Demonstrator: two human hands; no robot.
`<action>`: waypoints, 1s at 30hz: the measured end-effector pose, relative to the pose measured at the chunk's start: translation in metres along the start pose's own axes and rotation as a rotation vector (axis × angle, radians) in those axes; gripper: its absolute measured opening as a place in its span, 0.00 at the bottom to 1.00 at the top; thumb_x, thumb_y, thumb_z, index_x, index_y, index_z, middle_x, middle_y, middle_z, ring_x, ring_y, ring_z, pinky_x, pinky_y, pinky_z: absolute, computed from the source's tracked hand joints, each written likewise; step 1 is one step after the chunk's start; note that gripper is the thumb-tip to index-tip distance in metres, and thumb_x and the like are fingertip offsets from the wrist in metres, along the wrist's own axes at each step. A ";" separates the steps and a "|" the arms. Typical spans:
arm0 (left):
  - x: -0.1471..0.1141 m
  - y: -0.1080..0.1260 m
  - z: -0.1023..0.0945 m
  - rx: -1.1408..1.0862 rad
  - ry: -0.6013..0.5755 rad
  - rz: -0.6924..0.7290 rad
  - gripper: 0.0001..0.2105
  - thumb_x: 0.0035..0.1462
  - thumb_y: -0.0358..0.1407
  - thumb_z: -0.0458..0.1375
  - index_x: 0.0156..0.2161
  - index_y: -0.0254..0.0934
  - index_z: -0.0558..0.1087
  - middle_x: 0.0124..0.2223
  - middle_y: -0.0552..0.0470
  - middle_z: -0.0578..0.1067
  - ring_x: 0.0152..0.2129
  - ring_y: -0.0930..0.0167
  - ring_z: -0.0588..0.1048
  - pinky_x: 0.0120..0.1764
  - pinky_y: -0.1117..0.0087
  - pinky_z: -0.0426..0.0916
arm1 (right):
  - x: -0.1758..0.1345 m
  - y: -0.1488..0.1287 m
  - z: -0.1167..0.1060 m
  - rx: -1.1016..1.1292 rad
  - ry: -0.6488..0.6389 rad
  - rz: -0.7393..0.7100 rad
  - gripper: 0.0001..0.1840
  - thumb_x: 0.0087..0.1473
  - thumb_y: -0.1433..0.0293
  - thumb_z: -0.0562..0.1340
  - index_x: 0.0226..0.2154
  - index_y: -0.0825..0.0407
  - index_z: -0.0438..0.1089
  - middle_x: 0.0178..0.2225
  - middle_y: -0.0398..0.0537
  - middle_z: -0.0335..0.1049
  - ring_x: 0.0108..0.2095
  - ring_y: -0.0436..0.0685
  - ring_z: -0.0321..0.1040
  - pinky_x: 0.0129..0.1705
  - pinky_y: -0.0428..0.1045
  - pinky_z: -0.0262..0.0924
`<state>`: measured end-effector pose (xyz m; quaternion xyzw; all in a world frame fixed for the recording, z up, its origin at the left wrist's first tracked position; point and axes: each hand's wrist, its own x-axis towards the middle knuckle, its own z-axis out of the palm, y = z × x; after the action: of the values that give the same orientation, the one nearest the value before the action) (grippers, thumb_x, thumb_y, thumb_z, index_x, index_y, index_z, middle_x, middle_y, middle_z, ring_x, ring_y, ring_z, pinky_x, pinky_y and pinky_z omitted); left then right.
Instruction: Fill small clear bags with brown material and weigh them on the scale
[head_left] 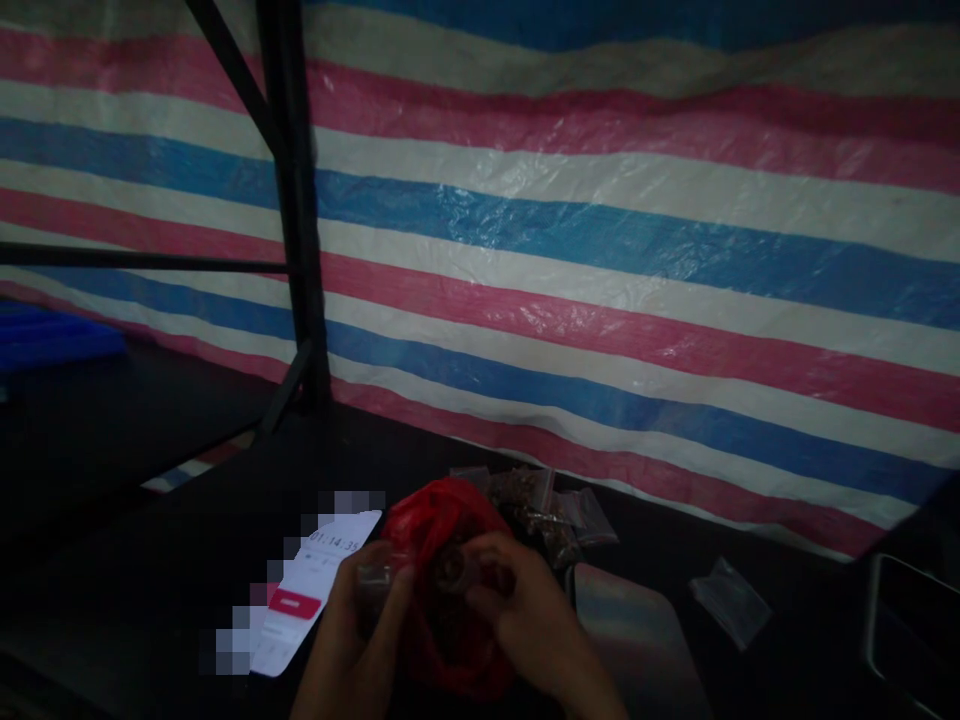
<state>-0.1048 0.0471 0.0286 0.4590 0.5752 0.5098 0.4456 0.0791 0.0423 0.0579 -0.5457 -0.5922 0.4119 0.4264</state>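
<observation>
An open red plastic bag [442, 510] stands between my hands, with dark contents that are hard to make out. My left hand [364, 625], at the bag's left side, has its fingers closed on a clear plastic bag [375, 576], mostly hidden by the fingers. My right hand [529, 610] reaches over the red bag's mouth from the right. Its thumb and fingers pinch a small, clear, round cup-like piece [463, 578]; dim light blurs its exact kind. Behind the red bag lie several clear zip bags [536, 500] with brown bits inside.
A lit phone screen [296, 595] lies to the left. A shiny flat plate [634, 620] sits right of my right hand, then a clear zip bag [731, 600] and a dark tray-like object [874, 620]. A black post [296, 200] rises before a striped tarp [600, 230].
</observation>
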 end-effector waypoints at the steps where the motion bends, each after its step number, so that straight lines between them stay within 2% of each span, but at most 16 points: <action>1: 0.000 0.000 0.000 0.013 -0.005 0.023 0.36 0.47 0.65 0.63 0.52 0.41 0.73 0.52 0.44 0.81 0.51 0.52 0.80 0.55 0.52 0.75 | -0.001 -0.003 -0.003 0.021 0.009 -0.011 0.22 0.50 0.81 0.62 0.45 0.47 0.79 0.47 0.45 0.82 0.52 0.61 0.76 0.58 0.56 0.63; 4: 0.001 -0.002 0.002 0.036 -0.050 0.060 0.32 0.45 0.61 0.65 0.49 0.41 0.73 0.50 0.42 0.81 0.50 0.51 0.80 0.55 0.51 0.75 | -0.006 -0.017 -0.007 0.035 0.035 -0.034 0.22 0.51 0.80 0.63 0.46 0.45 0.78 0.48 0.43 0.81 0.53 0.61 0.75 0.60 0.57 0.62; 7: 0.003 -0.005 0.007 0.040 -0.088 0.070 0.28 0.45 0.57 0.65 0.47 0.42 0.73 0.49 0.43 0.82 0.49 0.51 0.80 0.53 0.51 0.75 | -0.011 -0.032 -0.003 -0.046 0.061 -0.087 0.24 0.51 0.82 0.63 0.47 0.43 0.79 0.50 0.43 0.80 0.54 0.60 0.74 0.62 0.57 0.61; 12: 0.001 -0.007 0.025 -0.003 -0.146 0.061 0.26 0.52 0.54 0.62 0.52 0.41 0.72 0.53 0.42 0.81 0.50 0.52 0.80 0.53 0.51 0.75 | -0.011 -0.042 0.004 -0.211 0.120 -0.315 0.28 0.53 0.87 0.58 0.46 0.44 0.80 0.49 0.44 0.77 0.52 0.55 0.75 0.58 0.50 0.65; 16: -0.004 -0.009 0.036 -0.028 -0.188 0.068 0.28 0.57 0.53 0.60 0.57 0.40 0.70 0.58 0.40 0.78 0.55 0.53 0.78 0.56 0.51 0.73 | -0.013 -0.041 0.001 -0.278 0.128 -0.360 0.29 0.57 0.86 0.55 0.48 0.42 0.80 0.51 0.45 0.76 0.53 0.54 0.75 0.56 0.48 0.67; 19: -0.007 -0.011 0.039 -0.055 -0.173 0.097 0.27 0.60 0.52 0.60 0.58 0.39 0.69 0.58 0.39 0.77 0.55 0.53 0.77 0.57 0.50 0.72 | -0.015 -0.042 -0.002 -0.282 0.148 -0.353 0.29 0.57 0.86 0.56 0.48 0.42 0.81 0.52 0.44 0.76 0.54 0.55 0.75 0.56 0.48 0.67; 23: -0.006 -0.021 0.039 0.025 -0.099 0.244 0.22 0.63 0.51 0.59 0.55 0.39 0.71 0.57 0.40 0.72 0.54 0.55 0.76 0.58 0.46 0.72 | -0.013 -0.038 -0.006 -0.287 0.210 -0.304 0.26 0.57 0.84 0.58 0.48 0.43 0.79 0.53 0.45 0.77 0.55 0.58 0.74 0.60 0.52 0.66; 26: 0.002 -0.035 0.035 0.125 0.082 0.348 0.20 0.60 0.51 0.61 0.50 0.41 0.72 0.57 0.42 0.65 0.54 0.53 0.72 0.56 0.44 0.73 | -0.009 -0.025 -0.006 -0.328 0.273 -0.212 0.25 0.55 0.83 0.59 0.50 0.46 0.78 0.53 0.50 0.78 0.56 0.62 0.74 0.63 0.58 0.64; 28: 0.009 -0.041 0.029 0.184 0.221 0.429 0.21 0.57 0.52 0.63 0.49 0.41 0.72 0.56 0.42 0.64 0.55 0.52 0.70 0.54 0.44 0.74 | -0.008 -0.015 -0.002 -0.362 0.255 -0.152 0.26 0.54 0.82 0.61 0.52 0.48 0.78 0.56 0.53 0.77 0.60 0.66 0.71 0.67 0.62 0.59; 30: 0.015 -0.042 0.021 0.254 0.322 0.534 0.22 0.56 0.52 0.63 0.49 0.41 0.72 0.56 0.42 0.64 0.54 0.52 0.69 0.52 0.45 0.74 | -0.009 -0.012 0.004 -0.359 0.207 -0.119 0.30 0.53 0.80 0.64 0.57 0.47 0.76 0.62 0.54 0.73 0.66 0.69 0.64 0.71 0.66 0.52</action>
<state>-0.0904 0.0626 -0.0151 0.5590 0.5564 0.5988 0.1388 0.0724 0.0322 0.0679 -0.6164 -0.6402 0.2159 0.4045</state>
